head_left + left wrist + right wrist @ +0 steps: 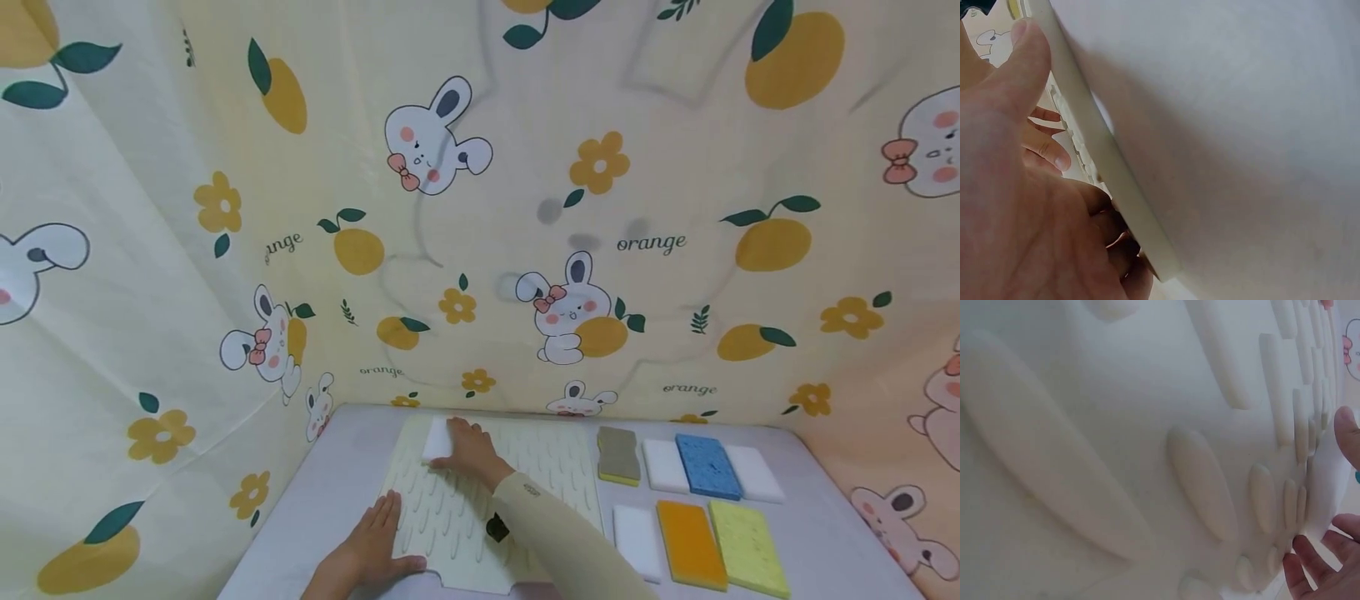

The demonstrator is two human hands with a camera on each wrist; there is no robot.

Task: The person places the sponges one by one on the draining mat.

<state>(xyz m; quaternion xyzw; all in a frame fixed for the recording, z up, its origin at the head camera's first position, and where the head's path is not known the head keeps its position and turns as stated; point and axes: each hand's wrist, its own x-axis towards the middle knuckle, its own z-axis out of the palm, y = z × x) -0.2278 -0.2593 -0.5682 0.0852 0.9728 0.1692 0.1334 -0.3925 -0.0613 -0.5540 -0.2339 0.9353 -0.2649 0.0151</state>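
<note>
A cream board (pixel 450 517) with raised oblong ridges lies on the table. Near its far left corner, my right hand (pixel 472 454) grips a white sponge block (pixel 437 442) against the ridges. The right wrist view has the thumb on one side of the white block (pixel 1329 481) and fingers on the other. My left hand (pixel 373 542) rests along the board's left edge, fingers pointing away and thumb spread towards the near edge. In the left wrist view, that hand's thumb and fingers lie at the board's pale rim (pixel 1110 159).
Right of the board are a grey-and-yellow sponge (pixel 618 456), a blue sponge (pixel 707 465) between white blocks (pixel 752 473), and a nearer row with a white block (pixel 636 542), an orange sponge (pixel 692 544) and a yellow sponge (pixel 748 546). A printed curtain (pixel 525 333) surrounds the table.
</note>
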